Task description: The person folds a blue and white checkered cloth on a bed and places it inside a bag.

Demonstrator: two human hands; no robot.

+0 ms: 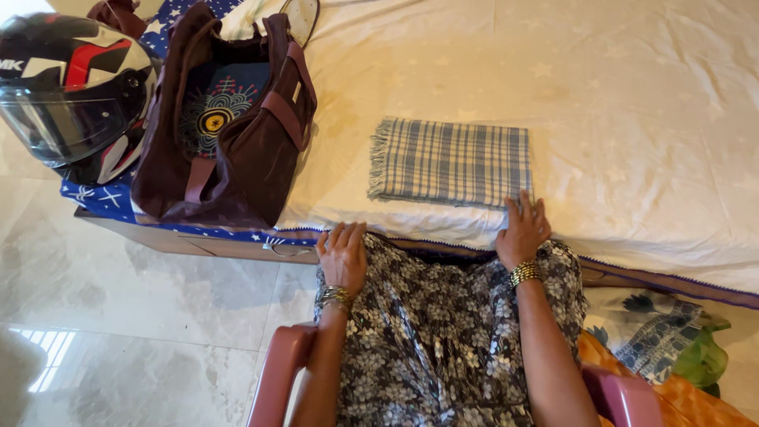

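No packages, labels, signs or screens anywhere in view.

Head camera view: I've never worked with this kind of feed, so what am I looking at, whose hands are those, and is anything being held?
The one picture comes from a camera worn on a person's head, looking down at their own bare hands. The person sits facing a bed with a cream sheet. The right hand rests its fingers on the near edge of a folded blue checked cloth. The left hand lies flat on the floral lap, holding nothing. Further left sit an open maroon bag and a motorcycle helmet.
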